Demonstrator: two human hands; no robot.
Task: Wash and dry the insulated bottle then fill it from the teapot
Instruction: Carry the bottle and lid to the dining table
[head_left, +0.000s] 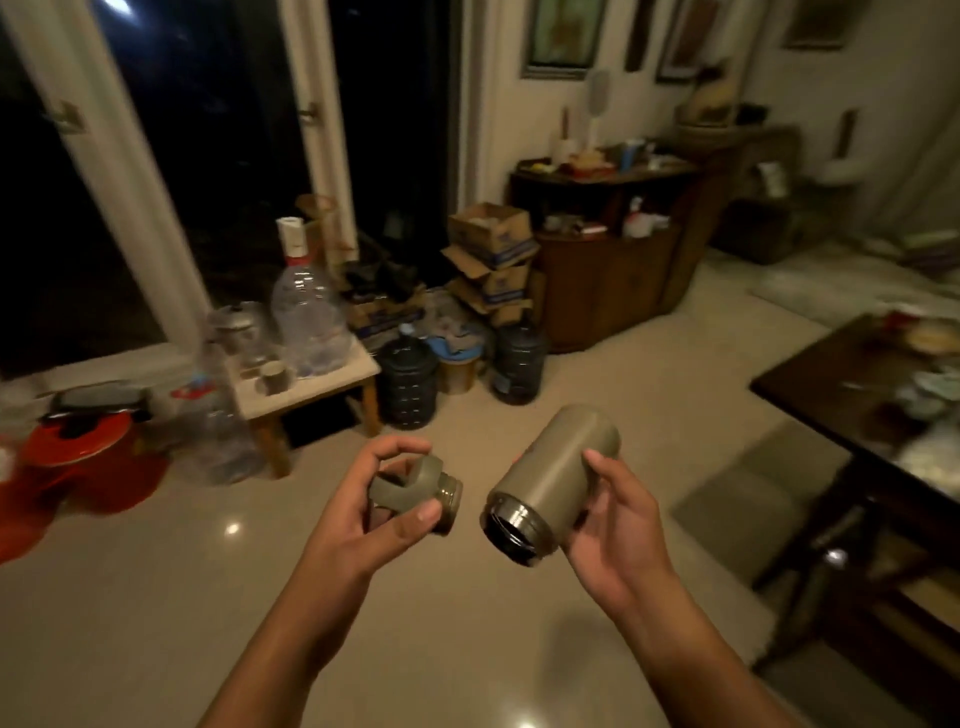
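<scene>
The olive-green insulated bottle (550, 480) is in my right hand (618, 525), which grips its body. It lies tilted, its open steel mouth pointing toward me and down to the left. My left hand (363, 512) grips the matching olive lid (415, 491) with thumb and fingers, its threaded end facing the bottle. Lid and bottle are apart, with a small gap between them. Both are held at mid-height above a pale tiled floor. I cannot pick out a teapot for certain.
A small white table (332, 382) at the left carries a large clear water jug (306, 317), a metal pot and cups. Dark water gallons (408, 382) and cardboard boxes (493, 254) stand behind. A wooden cabinet (613, 280) is at the back, a dark table (810, 395) at right.
</scene>
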